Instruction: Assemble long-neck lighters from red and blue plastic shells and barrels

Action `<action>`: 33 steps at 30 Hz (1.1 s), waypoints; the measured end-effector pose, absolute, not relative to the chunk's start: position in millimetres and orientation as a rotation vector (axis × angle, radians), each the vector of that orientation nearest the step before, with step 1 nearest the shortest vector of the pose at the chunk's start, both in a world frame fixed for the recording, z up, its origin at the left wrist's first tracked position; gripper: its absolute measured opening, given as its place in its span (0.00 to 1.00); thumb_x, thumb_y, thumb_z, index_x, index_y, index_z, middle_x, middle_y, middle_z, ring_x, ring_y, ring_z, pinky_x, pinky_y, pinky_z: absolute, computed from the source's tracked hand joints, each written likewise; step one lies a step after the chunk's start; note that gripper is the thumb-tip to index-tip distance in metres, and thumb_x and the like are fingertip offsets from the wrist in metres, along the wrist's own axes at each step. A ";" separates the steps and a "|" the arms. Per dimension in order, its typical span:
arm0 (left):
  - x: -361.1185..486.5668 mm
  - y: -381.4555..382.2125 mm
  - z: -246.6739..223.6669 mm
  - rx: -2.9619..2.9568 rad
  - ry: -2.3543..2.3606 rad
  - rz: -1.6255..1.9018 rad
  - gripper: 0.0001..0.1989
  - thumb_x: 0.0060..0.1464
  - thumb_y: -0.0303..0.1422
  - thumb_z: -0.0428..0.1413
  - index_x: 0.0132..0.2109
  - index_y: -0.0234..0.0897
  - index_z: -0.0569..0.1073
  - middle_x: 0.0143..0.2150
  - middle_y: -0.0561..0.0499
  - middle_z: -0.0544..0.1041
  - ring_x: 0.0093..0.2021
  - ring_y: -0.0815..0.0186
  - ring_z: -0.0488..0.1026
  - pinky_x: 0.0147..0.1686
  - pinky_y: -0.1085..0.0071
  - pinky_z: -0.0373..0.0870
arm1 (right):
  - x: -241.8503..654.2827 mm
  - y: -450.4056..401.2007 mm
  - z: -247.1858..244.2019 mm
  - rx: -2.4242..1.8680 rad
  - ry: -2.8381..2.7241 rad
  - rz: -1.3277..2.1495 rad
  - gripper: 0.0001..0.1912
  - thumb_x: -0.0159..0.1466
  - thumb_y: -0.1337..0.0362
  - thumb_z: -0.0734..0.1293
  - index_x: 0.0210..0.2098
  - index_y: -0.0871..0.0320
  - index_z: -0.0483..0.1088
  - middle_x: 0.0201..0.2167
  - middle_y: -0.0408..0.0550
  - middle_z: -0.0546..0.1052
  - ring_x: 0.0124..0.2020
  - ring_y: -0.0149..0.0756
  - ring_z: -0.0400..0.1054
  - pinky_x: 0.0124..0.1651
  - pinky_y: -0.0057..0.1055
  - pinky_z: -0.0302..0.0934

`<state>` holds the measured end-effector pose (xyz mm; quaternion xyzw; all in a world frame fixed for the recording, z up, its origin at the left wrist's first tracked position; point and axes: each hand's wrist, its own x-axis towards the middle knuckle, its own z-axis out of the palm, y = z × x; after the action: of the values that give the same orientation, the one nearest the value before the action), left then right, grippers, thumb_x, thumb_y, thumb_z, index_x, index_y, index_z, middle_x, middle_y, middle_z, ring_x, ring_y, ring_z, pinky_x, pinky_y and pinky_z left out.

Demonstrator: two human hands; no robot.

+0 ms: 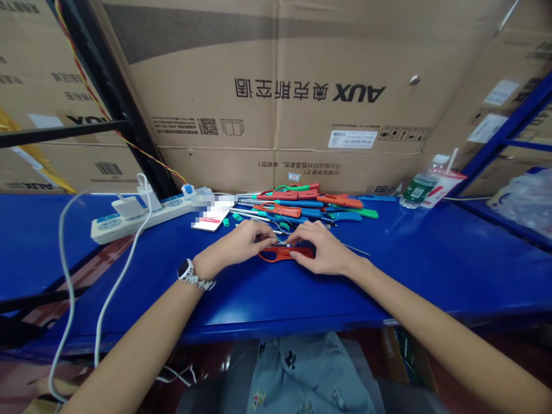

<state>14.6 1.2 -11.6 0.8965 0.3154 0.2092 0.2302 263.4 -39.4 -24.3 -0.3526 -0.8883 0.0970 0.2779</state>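
An orange plastic lighter casing (pixel 282 253) lies on the blue table between my hands, its looped end at the left. My left hand (pixel 248 241) pinches at a small part with thin wires just above the casing; the part is too small to make out. The thumb of my right hand (pixel 317 247) rests on the casing's right part, while its fingers close round small bits at the upper edge. Behind my hands lies a pile of long-nosed lighters with red, blue, orange and green handles (pixel 297 196). Small green caps (pixel 237 217) lie left of the pile.
A white power strip (pixel 125 227) with plugs and cables stands at the left, near a white phone-like card (pixel 214 217). A bottle (pixel 417 191) and a red-white cup (pixel 444 184) are at the back right. A large carton (pixel 276 132) stands behind the blue table (pixel 302 305).
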 end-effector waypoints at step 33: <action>20.8 -12.1 -12.2 2.868 0.865 0.463 0.06 0.64 0.32 0.60 0.45 0.39 0.82 0.43 0.46 0.75 0.45 0.59 0.73 0.41 0.66 0.71 | 268.8 -36.1 -34.4 -0.931 -2.421 0.356 0.07 0.71 0.66 0.68 0.42 0.57 0.81 0.37 0.49 0.80 0.38 0.37 0.74 0.44 0.36 0.67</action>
<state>20.8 -12.1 -12.2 0.9447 0.2850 0.1524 0.0550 268.8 -36.1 -34.4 -0.3434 -0.8932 0.1314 0.2588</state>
